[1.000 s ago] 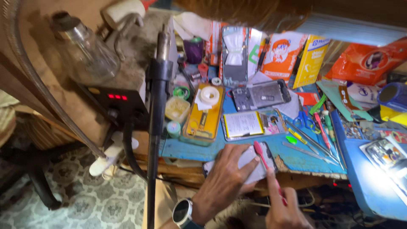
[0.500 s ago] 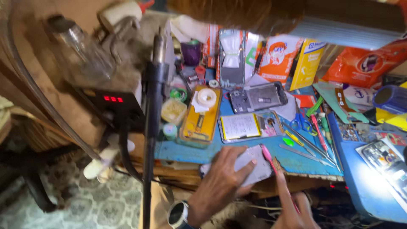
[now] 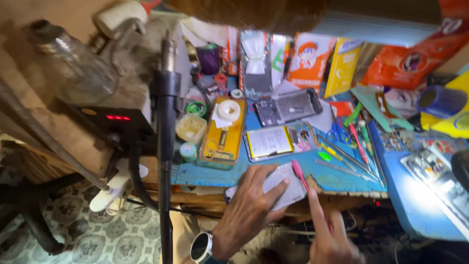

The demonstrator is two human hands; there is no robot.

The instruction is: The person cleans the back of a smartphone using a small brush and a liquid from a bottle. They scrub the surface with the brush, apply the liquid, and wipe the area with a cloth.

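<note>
Pink tool (image 3: pixel 299 174) pinched in the right hand (image 3: pixel 332 239) pries at the phone (image 3: pixel 286 188); left hand (image 3: pixel 251 208) spread flat over it. A slip could gouge the phone's edge.

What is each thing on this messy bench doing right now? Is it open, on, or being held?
Left hand: pressed flat on the grey phone.
Grey phone: lying at the bench edge, held down.
Right hand: gripping the pink tool.
Pink tool: tip against the phone's edge.
Black station: on, red lights glowing.
Opened phone: back off, insides showing.
Glass bottle: tilted, looks empty.
</note>
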